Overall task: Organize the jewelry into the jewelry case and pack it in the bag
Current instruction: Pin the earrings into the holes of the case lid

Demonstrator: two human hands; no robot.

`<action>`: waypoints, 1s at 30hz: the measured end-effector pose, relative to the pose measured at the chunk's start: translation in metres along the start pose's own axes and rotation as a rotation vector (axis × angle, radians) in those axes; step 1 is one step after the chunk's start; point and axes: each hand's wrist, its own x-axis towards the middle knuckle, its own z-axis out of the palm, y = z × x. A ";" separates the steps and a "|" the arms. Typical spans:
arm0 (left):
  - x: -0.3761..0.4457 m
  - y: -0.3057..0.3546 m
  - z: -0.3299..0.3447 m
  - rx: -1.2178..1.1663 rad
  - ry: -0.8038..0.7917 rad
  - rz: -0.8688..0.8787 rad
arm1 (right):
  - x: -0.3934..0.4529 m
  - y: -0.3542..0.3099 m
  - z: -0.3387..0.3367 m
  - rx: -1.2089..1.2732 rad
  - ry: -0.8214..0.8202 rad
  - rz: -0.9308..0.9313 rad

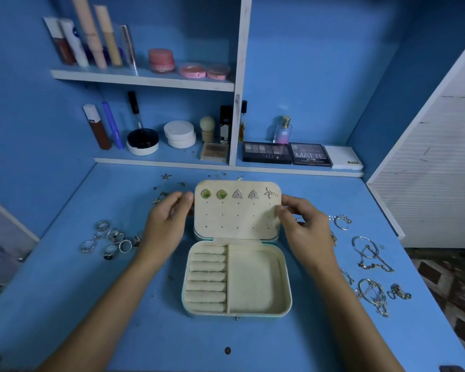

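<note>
- Lying open on the blue desk (134,331) is the jewelry case (236,280), its lid (238,218) tilted up and back toward the shelves; the lid's inner panel is cream and dotted with rows of small holes
- Along the lid's top row sit five earrings: two green earrings (214,194), two triangular earrings (245,194) and one starfish-shaped earring (271,193) at the right end
- The case's lower half has a column of ring rolls (207,277) on the left and an open compartment (254,280) on the right; both hold no jewelry
- The left hand (167,224) is at the lid's left edge, fingers loosely curled, the fingertips touching or just beside the rim; whether it actually grips the lid I cannot tell
- The right hand (304,226) pinches the lid's right edge, thumb on the front of the panel
- A cluster of rings (110,240) lies on the desk left of the left arm; small earrings (167,183) are scattered behind the left hand
- Chains and necklaces (371,272) lie on the desk right of the right arm; one curved piece (341,221) rests just beyond the right hand
- Makeup palettes (287,154), a perfume bottle (283,130) and jars stand on the lower shelf behind the case
</note>
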 end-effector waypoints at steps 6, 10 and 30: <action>-0.007 -0.008 0.004 0.243 0.046 0.171 | 0.005 0.005 0.003 -0.077 -0.032 0.035; -0.005 -0.016 0.004 0.344 0.046 0.242 | 0.008 0.009 0.006 -0.176 -0.024 0.063; -0.003 -0.017 0.003 0.324 0.028 0.237 | 0.036 -0.007 0.008 -0.531 0.026 0.008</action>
